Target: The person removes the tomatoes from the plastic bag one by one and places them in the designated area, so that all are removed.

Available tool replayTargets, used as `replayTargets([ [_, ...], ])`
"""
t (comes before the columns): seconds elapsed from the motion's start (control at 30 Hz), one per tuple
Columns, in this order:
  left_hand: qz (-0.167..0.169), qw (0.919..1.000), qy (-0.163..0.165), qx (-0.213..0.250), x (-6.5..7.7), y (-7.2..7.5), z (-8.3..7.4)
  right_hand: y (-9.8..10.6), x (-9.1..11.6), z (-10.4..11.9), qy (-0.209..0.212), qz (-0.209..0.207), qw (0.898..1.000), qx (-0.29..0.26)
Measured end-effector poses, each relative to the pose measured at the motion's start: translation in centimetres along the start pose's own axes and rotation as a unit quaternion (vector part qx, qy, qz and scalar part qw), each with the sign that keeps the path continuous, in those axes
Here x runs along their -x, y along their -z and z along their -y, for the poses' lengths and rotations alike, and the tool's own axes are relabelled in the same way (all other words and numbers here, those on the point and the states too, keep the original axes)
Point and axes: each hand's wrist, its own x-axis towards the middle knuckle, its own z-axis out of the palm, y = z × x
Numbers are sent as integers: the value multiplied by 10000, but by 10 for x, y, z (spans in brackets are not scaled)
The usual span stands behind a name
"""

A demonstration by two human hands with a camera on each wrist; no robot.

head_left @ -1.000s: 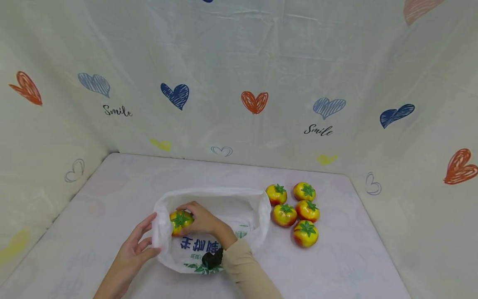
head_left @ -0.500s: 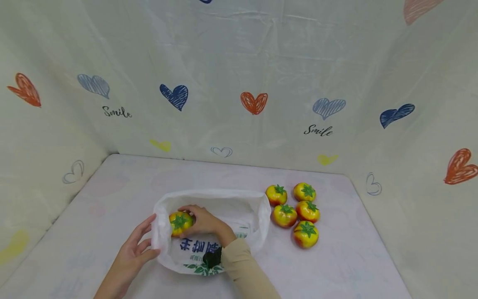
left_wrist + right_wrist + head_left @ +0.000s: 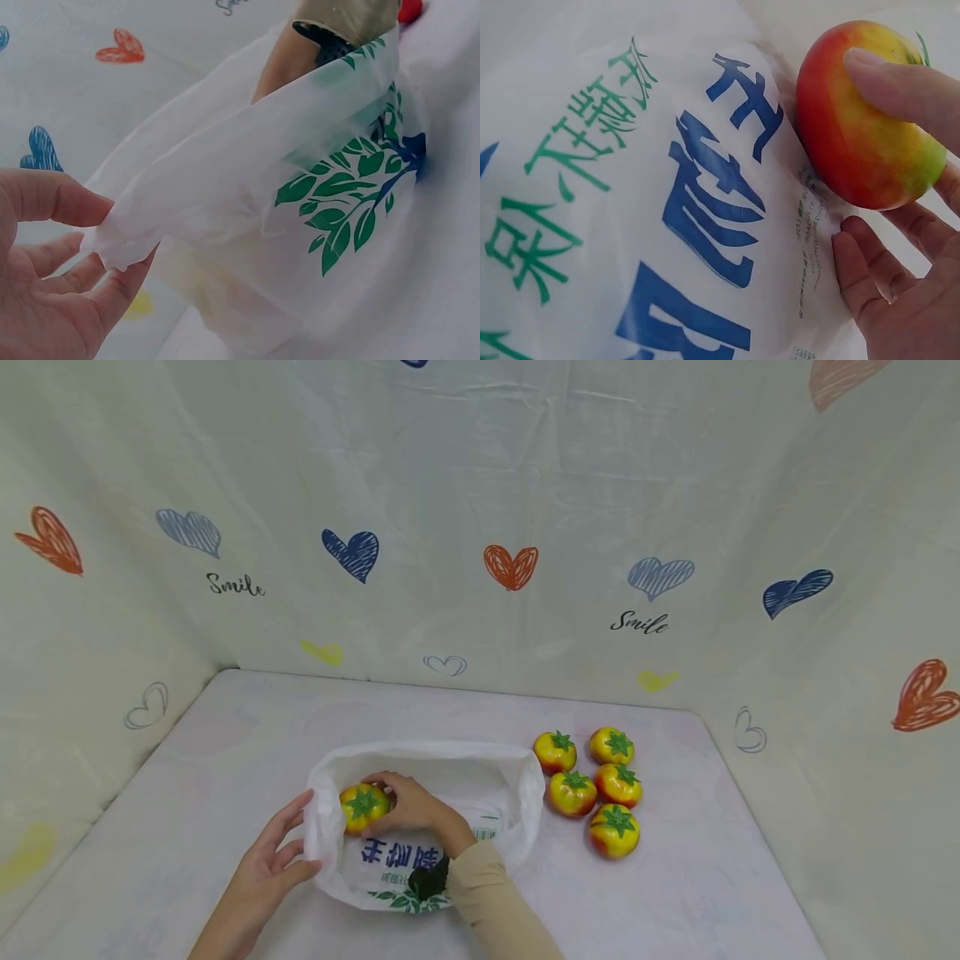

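A white plastic bag [image 3: 450, 750] with green and blue print lies on the table, its mouth held wide. At its left rim my left hand [image 3: 264, 862] pinches the edge between thumb and fingers, as the left wrist view shows on the bag [image 3: 217, 172]. My right hand [image 3: 411, 807] reaches inside and holds a red-and-yellow tomato [image 3: 363, 805] with a green star-shaped top, near the bag's left end. In the right wrist view, the thumb lies over the tomato [image 3: 855, 135], with fingers beneath it, close to the printed plastic.
Several more tomatoes [image 3: 615, 829] are grouped right of the bag; the nearest ones sit close to its right side. Behind the table [image 3: 697, 893] hangs a pale curtain [image 3: 450, 485] with hearts. A black device [image 3: 429, 878] sits at the right wrist.
Almost nothing differs. My right hand has shifted very slightly with the tomato inside the bag; my left hand stays at the rim.
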Motion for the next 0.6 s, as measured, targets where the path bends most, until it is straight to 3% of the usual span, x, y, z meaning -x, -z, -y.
replayTargets([
  [0.6,-40,9998,113,-131,1,-3,-2,14,15,-7,152,-161,9989,-424],
])
